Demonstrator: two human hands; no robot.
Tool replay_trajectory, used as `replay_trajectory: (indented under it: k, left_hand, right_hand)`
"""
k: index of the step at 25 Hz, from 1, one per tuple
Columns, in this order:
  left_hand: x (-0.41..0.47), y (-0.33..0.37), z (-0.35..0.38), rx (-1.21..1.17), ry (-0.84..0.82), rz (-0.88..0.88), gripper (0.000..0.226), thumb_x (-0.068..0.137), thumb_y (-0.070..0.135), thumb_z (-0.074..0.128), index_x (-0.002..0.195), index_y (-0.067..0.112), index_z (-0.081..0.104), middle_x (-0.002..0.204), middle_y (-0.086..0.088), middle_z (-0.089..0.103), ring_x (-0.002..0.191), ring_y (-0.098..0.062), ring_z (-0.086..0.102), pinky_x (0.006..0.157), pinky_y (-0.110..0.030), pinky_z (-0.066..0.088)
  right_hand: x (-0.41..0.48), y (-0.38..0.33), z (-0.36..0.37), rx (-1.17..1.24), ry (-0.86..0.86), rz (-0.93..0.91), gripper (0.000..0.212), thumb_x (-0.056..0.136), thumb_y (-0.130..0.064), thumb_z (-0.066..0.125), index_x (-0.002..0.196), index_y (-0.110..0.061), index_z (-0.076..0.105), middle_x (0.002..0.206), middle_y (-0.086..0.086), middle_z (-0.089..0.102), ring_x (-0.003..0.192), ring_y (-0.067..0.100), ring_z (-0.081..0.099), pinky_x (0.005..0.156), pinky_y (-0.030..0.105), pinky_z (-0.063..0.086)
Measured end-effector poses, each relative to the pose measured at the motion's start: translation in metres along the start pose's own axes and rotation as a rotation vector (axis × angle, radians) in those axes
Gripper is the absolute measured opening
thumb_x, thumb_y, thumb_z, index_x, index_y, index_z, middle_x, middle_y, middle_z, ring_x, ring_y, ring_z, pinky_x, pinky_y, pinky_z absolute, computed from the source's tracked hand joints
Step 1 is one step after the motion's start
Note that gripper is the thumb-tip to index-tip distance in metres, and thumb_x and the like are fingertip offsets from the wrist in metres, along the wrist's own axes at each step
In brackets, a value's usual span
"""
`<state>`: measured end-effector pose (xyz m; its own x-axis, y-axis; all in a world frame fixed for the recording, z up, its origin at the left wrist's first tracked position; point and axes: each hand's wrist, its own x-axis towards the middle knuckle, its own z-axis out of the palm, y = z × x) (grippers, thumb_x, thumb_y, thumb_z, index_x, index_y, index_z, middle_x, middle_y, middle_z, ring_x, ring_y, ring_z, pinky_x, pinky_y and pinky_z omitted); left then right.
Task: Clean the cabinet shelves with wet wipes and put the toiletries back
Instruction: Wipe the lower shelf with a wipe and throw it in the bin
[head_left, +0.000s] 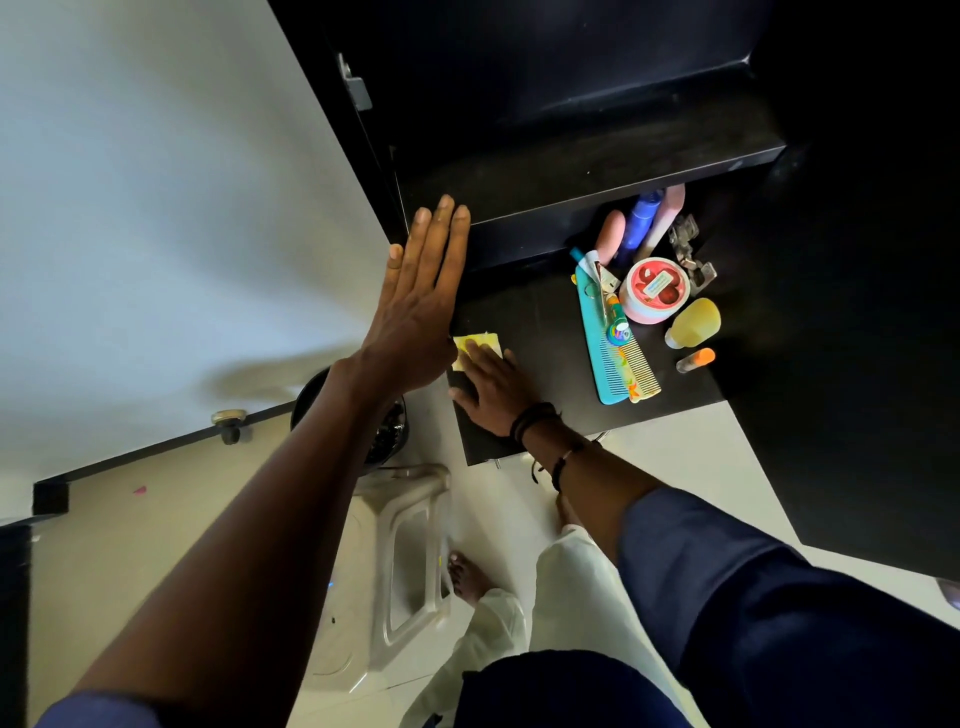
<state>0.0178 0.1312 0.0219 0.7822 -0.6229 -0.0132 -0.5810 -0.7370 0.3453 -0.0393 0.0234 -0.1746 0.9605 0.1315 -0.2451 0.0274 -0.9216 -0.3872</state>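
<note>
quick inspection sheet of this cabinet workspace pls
surface: black lower shelf, toiletries at its right end; upper shelf above.
job's things: yellow wipe under the right hand; comb, pink tub, yellow bottle grouped at right.
clutter: nothing seen
grippers: left hand flat, fingers straight, by the cabinet's left wall; right hand presses the wipe.
cables: nothing seen
surroundings: plastic stool and black round container on the floor.

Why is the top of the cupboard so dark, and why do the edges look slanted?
Head view: light barely reaches the upper shelf, so it goes almost black, while the comb below is well lit; the wide-angle lens slants and stretches straight lines.
</note>
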Motion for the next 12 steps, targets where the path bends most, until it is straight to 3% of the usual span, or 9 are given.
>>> replay_trajectory:
  k: [2,6,8,12]
  left_hand:
    - [-0.001,0.000,0.000,-0.026,0.003,0.004,0.093,0.067,0.005,0.036,0.150,0.007,-0.005,0.159,-0.013,-0.011,0.144,-0.029,-0.018,0.117,-0.046,-0.006]
    - [0.002,-0.005,0.006,0.009,0.021,-0.012,0.106,0.065,-0.009,0.057,0.150,0.009,-0.004,0.159,-0.011,-0.010,0.143,-0.025,-0.021,0.115,-0.042,-0.009]
    - [0.003,-0.006,0.008,0.023,0.025,-0.012,0.111,0.064,-0.010,0.062,0.150,0.010,-0.005,0.159,-0.010,-0.010,0.141,-0.022,-0.023,0.115,-0.040,-0.010]
    - [0.003,-0.004,0.010,0.036,0.027,-0.022,0.110,0.066,-0.008,0.062,0.150,0.011,-0.005,0.159,-0.009,-0.011,0.142,-0.020,-0.023,0.115,-0.041,-0.009]
  right_hand:
    - [-0.015,0.027,-0.001,-0.090,0.098,0.044,0.065,0.093,-0.053,0.031,0.138,-0.007,0.047,0.147,0.013,0.042,0.135,0.030,0.043,0.113,0.049,0.026]
    - [0.005,0.075,-0.033,-0.172,0.065,0.252,0.070,0.096,-0.053,0.026,0.147,-0.005,0.027,0.155,0.013,0.028,0.144,0.028,0.024,0.120,0.042,0.011]
    - [0.037,0.088,-0.051,-0.129,0.059,0.311,0.068,0.098,-0.049,0.029,0.148,-0.004,0.023,0.156,0.015,0.023,0.145,0.028,0.021,0.120,0.041,0.011]
    - [0.095,0.077,-0.070,-0.042,0.059,0.206,0.054,0.094,-0.035,0.043,0.136,-0.002,0.043,0.140,0.020,0.046,0.132,0.034,0.041,0.113,0.039,0.029]
